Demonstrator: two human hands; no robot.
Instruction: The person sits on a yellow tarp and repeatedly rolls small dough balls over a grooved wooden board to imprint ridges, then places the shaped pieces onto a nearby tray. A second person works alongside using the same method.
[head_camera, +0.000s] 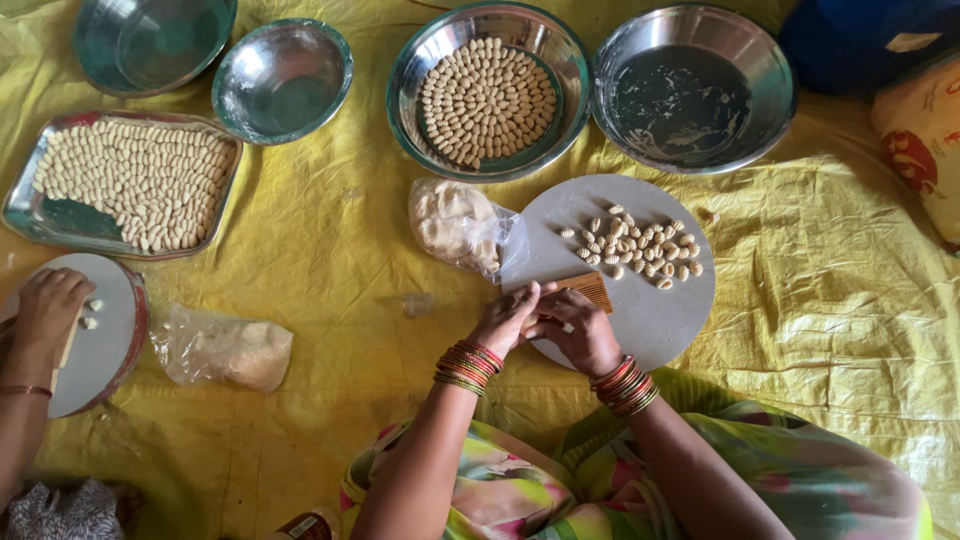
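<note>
Both hands meet at the near edge of the round grey board (650, 310). The left hand (508, 318) presses in from the side, its fingers curled onto a small wooden comb (590, 291). The right hand (578, 330) closes over the comb's near end, fingers bent tight; whether a bit of dough sits under them, I cannot tell.

Plenty is done by the look of it: a scatter of ridged dough shells (640, 248) lies on the board, one steel bowl (488, 90) is neatly packed with them, and the steel tray (125, 185) is nearly full.

There is more to come, I judge: a plastic bag of dough (455, 225) waits just beside the board, and three steel bowls stand without shells. At far left another person's hand (45, 305) works on a second board (105, 340), all on a yellow floor sheet (330, 280).
</note>
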